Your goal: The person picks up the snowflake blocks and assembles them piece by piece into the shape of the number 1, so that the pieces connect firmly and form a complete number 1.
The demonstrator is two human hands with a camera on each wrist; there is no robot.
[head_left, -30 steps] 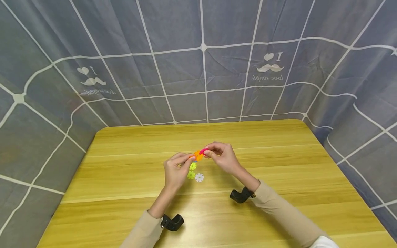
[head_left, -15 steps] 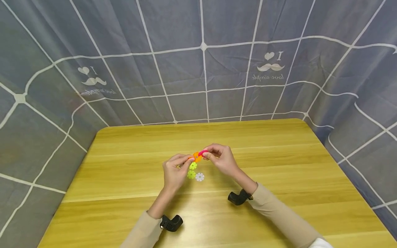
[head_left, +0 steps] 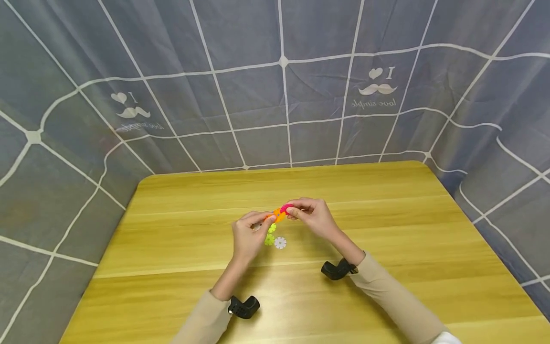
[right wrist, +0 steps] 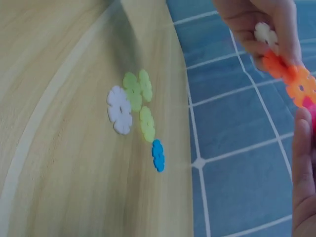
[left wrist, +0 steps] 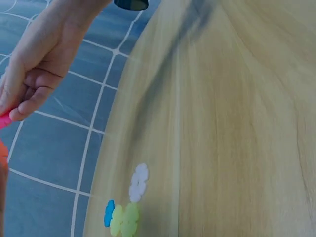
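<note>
My left hand [head_left: 249, 236] pinches a reddish-orange snowflake disc [right wrist: 274, 65] between thumb and fingers. A white disc [right wrist: 265, 33] shows against that hand's fingers, seemingly part of the same chain. Joined to the reddish one is a lighter orange disc [right wrist: 300, 88], between the two hands. My right hand [head_left: 315, 219] grips a pink disc [head_left: 286, 209], which meets the orange disc at its edge. How deep their slots sit together cannot be made out. Both hands hold the chain above the table, and fingers hide parts of it.
Beneath the hands, several loose discs lie flat on the wooden table [head_left: 193, 258]: a white one [head_left: 280, 242], yellow-green ones [head_left: 269, 239] and a blue one [right wrist: 158, 155]. A grey checked curtain [head_left: 258, 105] hangs behind the table's far edge.
The pink disc has turned to show more of its face, and the orange disc has tilted. A white disc now shows by the left fingers. Both hands still hold their pieces; the view shifted slightly.
</note>
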